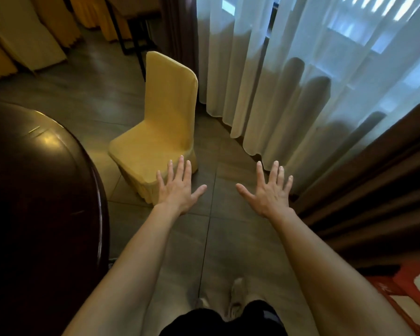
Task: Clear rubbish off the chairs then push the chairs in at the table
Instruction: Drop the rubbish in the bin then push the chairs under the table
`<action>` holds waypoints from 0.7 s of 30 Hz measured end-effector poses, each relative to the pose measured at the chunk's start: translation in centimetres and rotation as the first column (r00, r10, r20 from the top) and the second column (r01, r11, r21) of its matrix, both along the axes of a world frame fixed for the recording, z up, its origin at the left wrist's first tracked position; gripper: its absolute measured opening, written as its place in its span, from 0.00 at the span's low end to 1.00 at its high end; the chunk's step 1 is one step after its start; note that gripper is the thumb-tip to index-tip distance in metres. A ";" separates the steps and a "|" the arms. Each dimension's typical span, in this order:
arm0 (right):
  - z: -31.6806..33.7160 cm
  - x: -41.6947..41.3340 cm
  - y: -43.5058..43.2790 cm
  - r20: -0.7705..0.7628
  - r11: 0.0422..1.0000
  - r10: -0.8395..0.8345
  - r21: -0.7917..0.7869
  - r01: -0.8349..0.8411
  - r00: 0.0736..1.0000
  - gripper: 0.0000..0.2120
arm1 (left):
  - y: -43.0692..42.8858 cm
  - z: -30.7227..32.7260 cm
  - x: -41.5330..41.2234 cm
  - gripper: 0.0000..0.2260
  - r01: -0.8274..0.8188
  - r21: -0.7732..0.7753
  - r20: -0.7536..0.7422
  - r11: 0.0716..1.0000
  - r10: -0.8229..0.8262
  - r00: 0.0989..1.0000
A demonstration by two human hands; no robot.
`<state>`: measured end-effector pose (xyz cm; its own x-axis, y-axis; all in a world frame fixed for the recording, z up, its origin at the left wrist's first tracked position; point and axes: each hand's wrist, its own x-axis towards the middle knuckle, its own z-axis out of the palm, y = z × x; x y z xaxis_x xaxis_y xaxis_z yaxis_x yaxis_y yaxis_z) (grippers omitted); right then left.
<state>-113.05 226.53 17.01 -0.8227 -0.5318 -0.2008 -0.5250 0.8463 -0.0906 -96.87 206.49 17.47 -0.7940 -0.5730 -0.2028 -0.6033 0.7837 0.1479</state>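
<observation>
Worktop (pixel 41 166) curves dark and glossy at my far left, and the yellow-covered chair (pixel 160 132) stands well apart from it, seat turned toward its edge, pulled out on the tiled floor (pixel 223 238). I see no rubbish on that seat, so I judge it ready for pushing in. Left hand (pixel 177 187) hovers palm down near the seat's corner, fingers (pixel 180 166) spread, holding nothing; right hand (pixel 272 190) matches it, spread and empty, beside the white curtain (pixel 289 81).
</observation>
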 end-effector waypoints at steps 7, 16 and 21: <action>-1.6 -12.1 -7.0 -0.017 0.998 0.064 -0.008 -0.064 0.998 0.49 | -5.9 -1.5 -11.9 0.41 -0.082 0.004 -0.014 0.997 0.082 0.996; -1.4 -27.9 -17.9 0.001 0.968 0.250 -0.010 -0.250 0.968 0.48 | -13.3 -1.9 -24.7 0.41 -0.275 0.075 0.036 0.958 0.273 0.961; -0.5 -34.4 -25.5 0.005 0.948 0.319 -0.018 -0.319 0.948 0.47 | -18.6 -1.8 -29.3 0.41 -0.344 0.105 0.044 0.933 0.341 0.939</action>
<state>-147.48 201.06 16.52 -0.6082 -0.7695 -0.1950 -0.7664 0.6332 -0.1085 -126.20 187.90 15.67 -0.5479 -0.7824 -0.2962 -0.8365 0.5090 0.2029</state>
